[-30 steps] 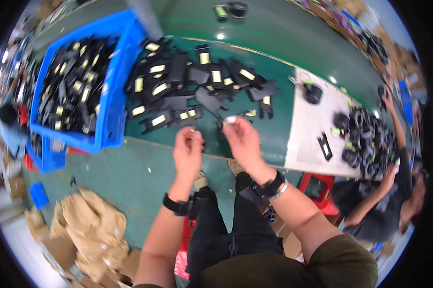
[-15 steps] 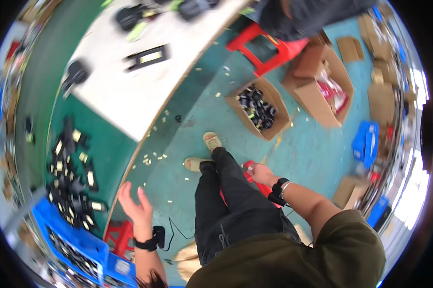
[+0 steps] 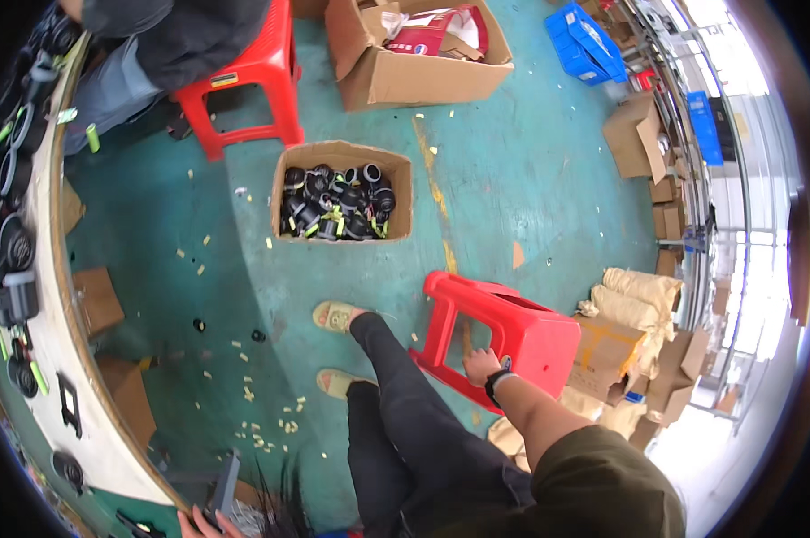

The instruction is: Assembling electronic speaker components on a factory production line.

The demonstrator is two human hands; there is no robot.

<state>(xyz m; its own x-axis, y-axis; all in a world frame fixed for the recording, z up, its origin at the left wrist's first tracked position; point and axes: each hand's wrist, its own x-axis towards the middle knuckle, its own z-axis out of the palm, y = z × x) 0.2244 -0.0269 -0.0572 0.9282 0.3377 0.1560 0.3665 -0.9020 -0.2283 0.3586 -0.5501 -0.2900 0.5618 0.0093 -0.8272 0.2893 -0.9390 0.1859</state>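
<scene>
Most of left grip [image 3: 205, 526] unseen, hold uncertain

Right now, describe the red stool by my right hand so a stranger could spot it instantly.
On the green floor, find the cardboard box full of black parts. Below it and to the right is a red stool, with your right hand at its side. Unlike the other red stool at top left, it has no co-worker over it.

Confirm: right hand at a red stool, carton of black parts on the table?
Not quite: the head view shows the carton of black parts on the floor, not on the table. The right hand is at the red stool, as you say.
</scene>
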